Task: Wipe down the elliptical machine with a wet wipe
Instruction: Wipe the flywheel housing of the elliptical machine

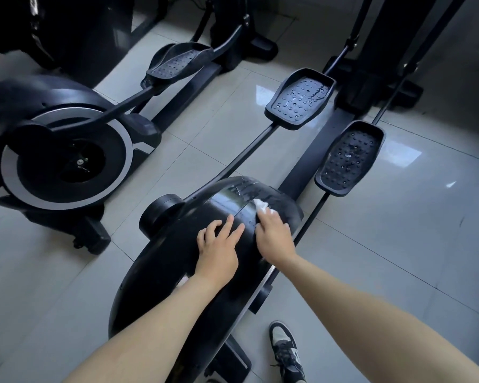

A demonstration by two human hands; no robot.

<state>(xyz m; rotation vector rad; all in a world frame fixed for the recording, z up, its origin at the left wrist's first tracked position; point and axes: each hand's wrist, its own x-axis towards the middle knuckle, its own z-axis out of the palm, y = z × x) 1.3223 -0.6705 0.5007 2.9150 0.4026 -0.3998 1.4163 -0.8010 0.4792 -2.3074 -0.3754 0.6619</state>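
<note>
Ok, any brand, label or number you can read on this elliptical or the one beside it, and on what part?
No text can be read anywhere in this view.
Right foot pedal: a small pale mark near its middle, too small to read.
Flywheel housing: pale streaks just beyond the wet wipe, blurred; wet sheen or lettering, cannot tell.

One wide-angle camera, worn on the head, is looking forward and steeply down along both forearms. It is sitting close over the left hand (219, 251) and right hand (274, 236), so the wet wipe (262, 206) under the right hand is showing plainly. Beyond the hands, the pedals (300, 98) of the elliptical machine (163, 272) are shrinking away.
</note>
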